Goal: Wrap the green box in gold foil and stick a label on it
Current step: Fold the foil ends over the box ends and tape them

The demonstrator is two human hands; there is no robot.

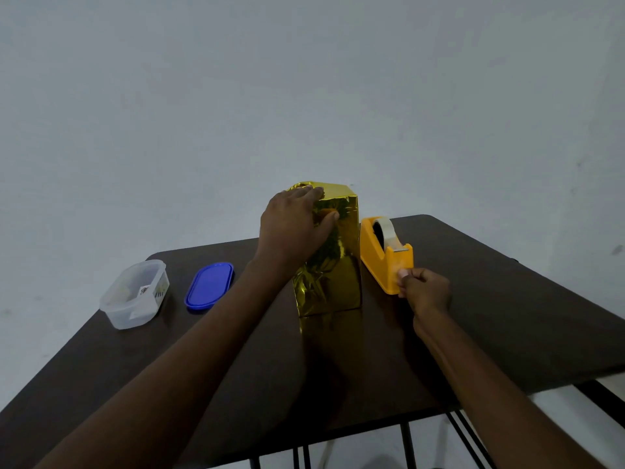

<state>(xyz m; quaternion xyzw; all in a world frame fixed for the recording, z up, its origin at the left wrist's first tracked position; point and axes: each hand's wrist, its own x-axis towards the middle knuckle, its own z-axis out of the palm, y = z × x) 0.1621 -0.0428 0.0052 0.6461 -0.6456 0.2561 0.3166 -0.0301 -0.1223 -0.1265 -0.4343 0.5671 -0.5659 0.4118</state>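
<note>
The box (333, 279) stands upright in the middle of the dark table, fully covered in gold foil; no green shows. My left hand (294, 228) presses on its upper left side, fingers over the top edge and thumb on the front face. Just right of the box stands a yellow tape dispenser (382, 255) with a roll of clear tape. My right hand (424, 291) is at the dispenser's front end, fingertips pinching a strip of tape (400, 265) pulled down from the cutter. A clear plastic container (135, 294) at the left holds small paper pieces, possibly labels.
A blue oval lid (209, 286) lies between the container and the box. The dark table (338, 367) stands against a plain pale wall; its right edge runs diagonally and its front edge is close, with thin metal legs below.
</note>
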